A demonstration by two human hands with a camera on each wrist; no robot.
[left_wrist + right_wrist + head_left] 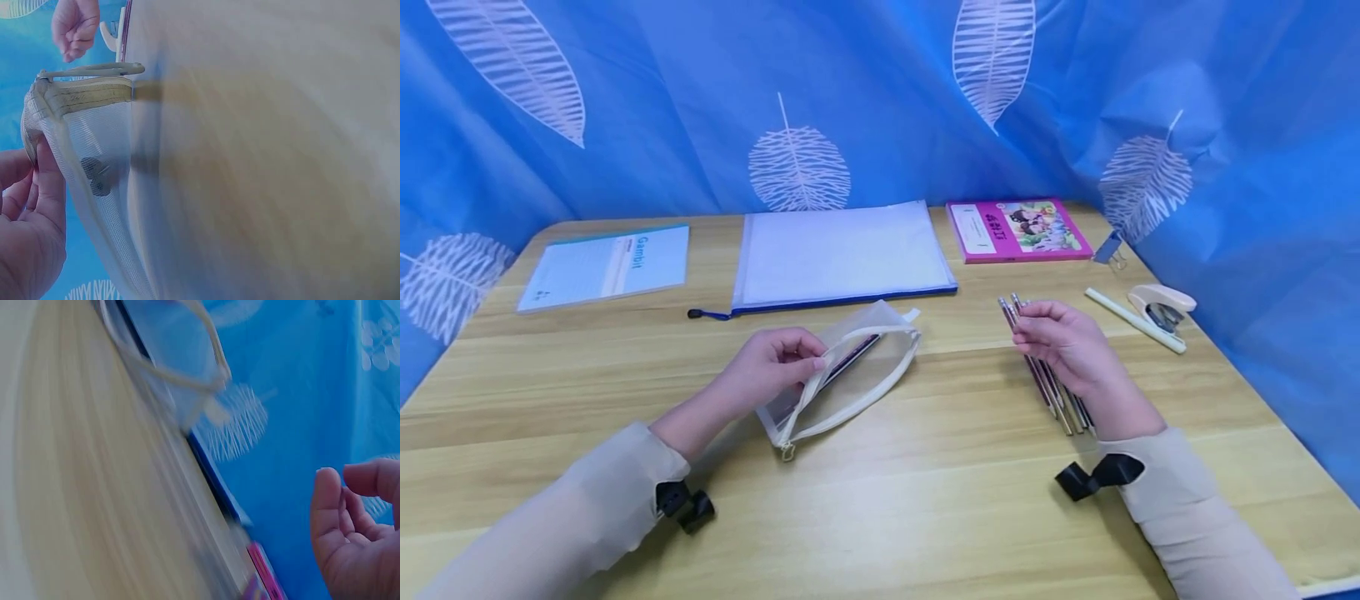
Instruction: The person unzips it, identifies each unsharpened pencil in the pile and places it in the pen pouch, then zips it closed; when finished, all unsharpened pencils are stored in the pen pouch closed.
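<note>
A white mesh zipper pouch (895, 375) stands with its mouth open at the middle of the table. My left hand (775, 367) pinches its near-left rim between thumb and fingers. A dark pencil (850, 362) lies inside; in the left wrist view, dark ends (97, 175) show through the mesh. Several dark pencils (1052, 396) lie in a loose bundle to the right, partly hidden under my right hand (1067, 346). In the right wrist view, the fingers of that hand (356, 531) are loosely bent, with nothing between them.
Behind the pouch lies a clear, blue-zipped document bag (850, 254). A notebook (610, 267) is at the back left and a pink book (1022, 231) at the back right. Near the right edge are a stapler (1161, 307), a pale green stick (1135, 320) and a binder clip (1108, 248).
</note>
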